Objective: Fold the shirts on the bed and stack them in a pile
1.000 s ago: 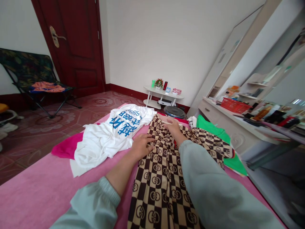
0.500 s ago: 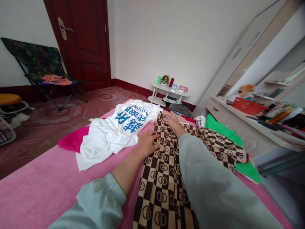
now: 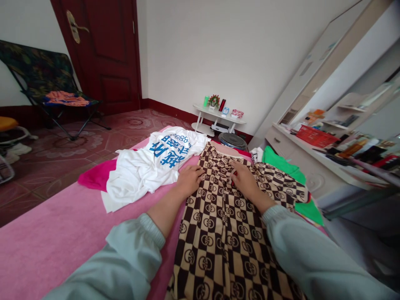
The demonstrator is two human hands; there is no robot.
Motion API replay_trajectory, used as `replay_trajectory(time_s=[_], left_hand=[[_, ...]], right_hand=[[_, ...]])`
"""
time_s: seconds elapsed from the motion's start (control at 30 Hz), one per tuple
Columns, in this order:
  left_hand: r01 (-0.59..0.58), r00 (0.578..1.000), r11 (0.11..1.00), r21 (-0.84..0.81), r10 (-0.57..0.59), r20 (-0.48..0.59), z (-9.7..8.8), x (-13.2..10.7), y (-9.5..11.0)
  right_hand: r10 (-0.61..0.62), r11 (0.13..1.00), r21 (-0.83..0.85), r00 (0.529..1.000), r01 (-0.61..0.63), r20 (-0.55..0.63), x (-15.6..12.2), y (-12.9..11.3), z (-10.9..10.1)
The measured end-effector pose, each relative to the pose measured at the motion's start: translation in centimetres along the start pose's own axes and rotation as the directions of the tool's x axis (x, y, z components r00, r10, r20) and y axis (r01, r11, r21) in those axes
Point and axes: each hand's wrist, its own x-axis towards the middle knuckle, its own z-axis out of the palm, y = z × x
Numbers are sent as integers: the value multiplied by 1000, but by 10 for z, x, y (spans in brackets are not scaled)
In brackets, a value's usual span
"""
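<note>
A brown-and-beige checked dress (image 3: 215,225) with round logos lies lengthwise on the pink bedspread (image 3: 68,237), its short sleeve spread to the right. My left hand (image 3: 189,180) rests on the dress's left edge, fingers slightly bent and apart. On the dress's upper middle, the fingers of my right hand (image 3: 245,179) curl in and pinch the fabric; a small dark red bit shows by the fingertips. Left of the dress lies a rumpled white T-shirt (image 3: 137,175) with blue lettering, partly over a bright pink cloth (image 3: 98,175).
Green clothing (image 3: 281,160) lies under the sleeve at right. Beyond the bed stand a round dark-lidded container (image 3: 233,141) and a low white table (image 3: 215,111). A dresser with a red basket (image 3: 315,136) is at right; a folding chair (image 3: 40,79) stands by the door.
My right hand has come back toward me and slightly right from the dress's upper end, spreading its right side wider. My left hand stays near the left edge.
</note>
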Motion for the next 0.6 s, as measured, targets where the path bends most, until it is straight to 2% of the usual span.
replay_trajectory(time_s=[0.1, 0.17, 0.2, 0.27, 0.37, 0.5, 0.6], left_hand=[[-19, 1000, 1000, -4, 19, -11, 1, 0, -3], [-20, 1000, 1000, -22, 20, -9, 1, 0, -4], [-18, 1000, 999, -33, 18, -7, 0, 1, -5], [-11, 1000, 998, -54, 11, -2, -1, 1, -7], [-38, 999, 997, -69, 39, 11, -2, 0, -9], [-78, 996, 995, -55, 80, 41, -1, -4, -5], [-86, 990, 991, -100, 96, 99, -7, -15, 1]], right_hand=[[-231, 963, 160, 971, 219, 58, -40, -35, -22], [-351, 906, 296, 928, 303, 127, -73, -65, -35], [-376, 882, 358, 916, 307, 140, -90, -79, -40], [-394, 851, 437, 904, 291, 166, -121, -101, -47], [-381, 839, 481, 906, 254, 185, -150, -116, -50], [-351, 833, 504, 922, 227, 164, -166, -120, -46], [-336, 835, 507, 929, 215, 158, -172, -121, -44]])
